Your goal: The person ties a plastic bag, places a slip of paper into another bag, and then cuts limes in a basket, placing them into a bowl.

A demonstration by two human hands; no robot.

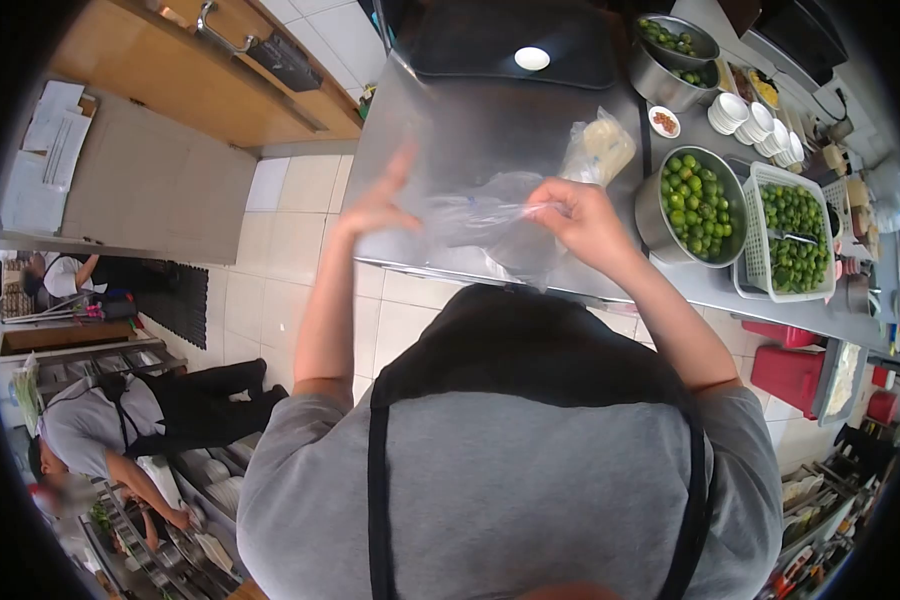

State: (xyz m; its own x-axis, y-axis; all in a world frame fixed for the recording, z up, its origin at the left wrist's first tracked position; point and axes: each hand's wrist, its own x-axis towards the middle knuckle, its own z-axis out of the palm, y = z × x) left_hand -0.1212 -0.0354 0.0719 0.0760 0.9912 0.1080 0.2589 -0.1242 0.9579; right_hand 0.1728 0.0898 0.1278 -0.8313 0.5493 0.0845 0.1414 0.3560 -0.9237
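My right hand (580, 222) pinches the edge of a clear plastic bag (485, 212), which stretches out to the left above the steel table (480, 125). To the left of the bag, and apart from it, my left hand (380, 205) is raised with its fingers spread, somewhat blurred by motion. Behind my right hand lies a pale, yellowish block (604, 150) wrapped in clear plastic; its kind is hard to make out.
Right of my hand stand a steel pot of green limes (703, 205) and a white basket of limes (792, 235). A black mat (510, 40) lies at the back. Stacked white cups (755, 125) line the right. A co-worker (120, 420) bends at the lower left.
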